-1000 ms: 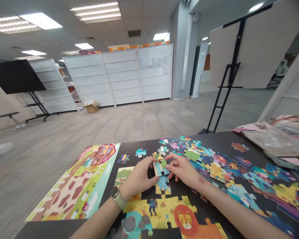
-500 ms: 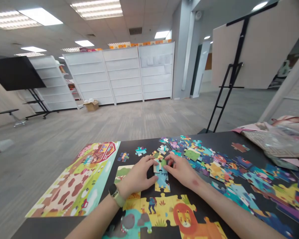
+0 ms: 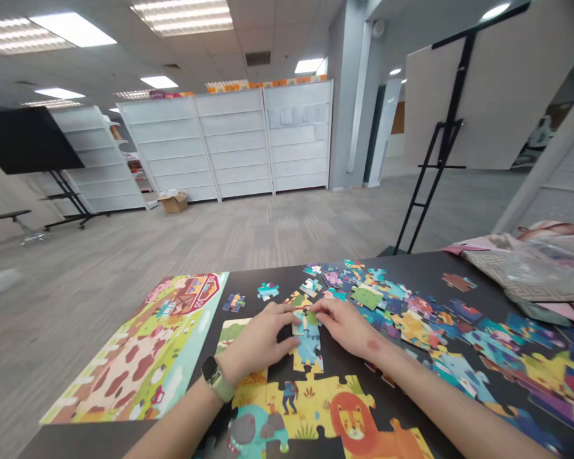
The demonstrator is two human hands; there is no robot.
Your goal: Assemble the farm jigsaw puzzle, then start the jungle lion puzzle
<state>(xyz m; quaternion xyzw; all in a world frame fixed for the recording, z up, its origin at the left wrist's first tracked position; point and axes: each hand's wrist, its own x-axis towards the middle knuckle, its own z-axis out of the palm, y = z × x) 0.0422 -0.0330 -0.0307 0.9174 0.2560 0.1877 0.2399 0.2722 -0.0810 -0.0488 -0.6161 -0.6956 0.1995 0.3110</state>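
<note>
Between my hands lies a short column of joined puzzle pieces (image 3: 308,349), light blue with yellow at its lower end. My left hand (image 3: 263,338) rests along the column's left side, its fingertips and thumb on the edge of a blue-green puzzle piece (image 3: 305,324). From the right, my right hand (image 3: 343,324) has its bent fingers at the upper right edge of that same piece. Nearer me is a joined puzzle section with a lion (image 3: 353,417) and a grey elephant (image 3: 251,427). A green-and-cream section (image 3: 230,331) is partly hidden behind my left hand.
A farm picture sheet (image 3: 138,357) with a cow lies at the left of the black table. Many loose puzzle pieces (image 3: 418,325) spread across the right side. Fabric bags and clear plastic (image 3: 545,264) sit at the right edge. A stand (image 3: 430,185) rises beyond the table.
My right thumb and fingers have drawn back slightly from the face of the blue-green puzzle piece to its upper edge. My left hand stays beside the column. The view has shifted slightly.
</note>
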